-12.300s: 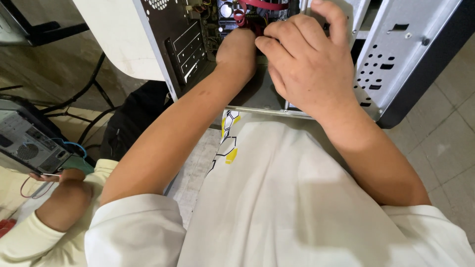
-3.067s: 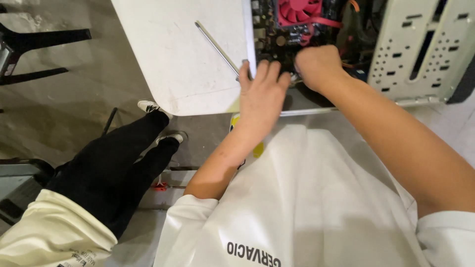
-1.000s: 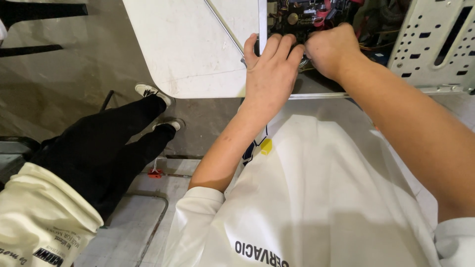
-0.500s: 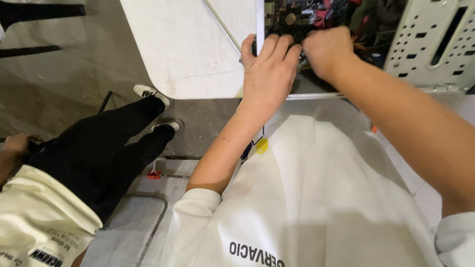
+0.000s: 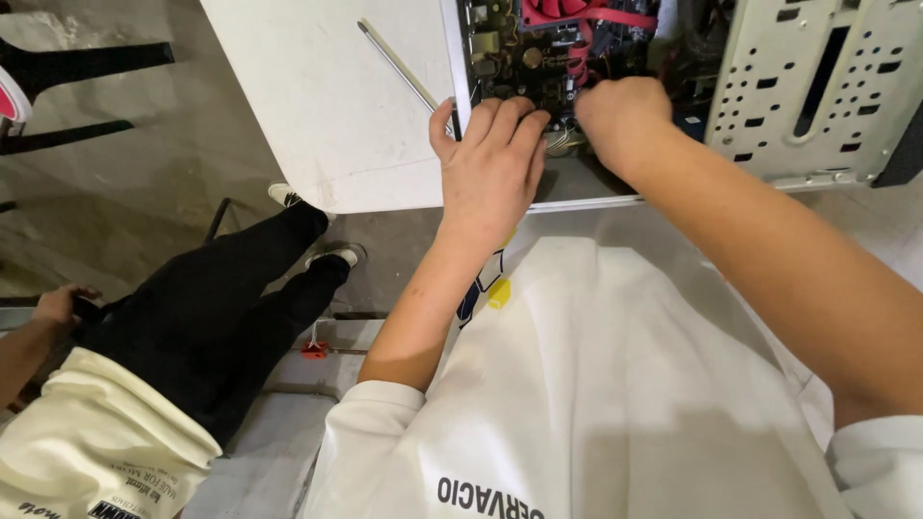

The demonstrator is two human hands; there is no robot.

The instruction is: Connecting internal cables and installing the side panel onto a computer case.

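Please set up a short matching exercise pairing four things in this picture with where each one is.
Things:
1. left hand
2. right hand
3. screwdriver
4. other person's hand

Places:
A. lying on the white table, left of the computer case
B. at the far left, low down by the black trousers
C. closed among the cables inside the case
D. on the case's front edge, fingers reaching onto the circuit board

Pairs: 1-D, 2-C, 3-A, 4-B
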